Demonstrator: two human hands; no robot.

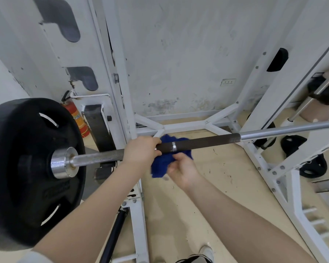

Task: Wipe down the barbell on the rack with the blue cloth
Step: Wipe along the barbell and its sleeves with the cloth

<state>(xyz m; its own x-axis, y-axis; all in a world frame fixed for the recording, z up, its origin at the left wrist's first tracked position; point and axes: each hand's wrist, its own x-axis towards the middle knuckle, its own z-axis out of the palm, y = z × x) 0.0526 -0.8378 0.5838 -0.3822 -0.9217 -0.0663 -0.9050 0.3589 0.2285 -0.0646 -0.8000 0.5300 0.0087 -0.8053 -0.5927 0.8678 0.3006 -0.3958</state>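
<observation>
- Two bare hands work at the barbell (198,142), which lies across the white rack (122,103) between its uprights.
- Pale wooden floor (217,177) spreads below, speckled with dark marks; a scuffed, stained white wall (179,54) with a socket plate (228,82) closes the room behind.
- Left hand (141,151) curls its fingers over the bar's dark knurled stretch, near the rack's left upright.
- Right hand (182,170) pinches the blue cloth (165,160) from beneath, fingers bunched into the fabric; the cloth wraps behind and under the bar just beside the left hand.
- One black weight plate (27,168) sits on the bar's left end; its lower edge is blurred.
- A red fire extinguisher (76,116) stands half hidden behind that plate.
- More plates (313,166) lie on the floor at the rack's right side, partly masked by the frame.
- The bar's right end runs out of view.
- A shoe (205,253) is cut off at the bottom.
</observation>
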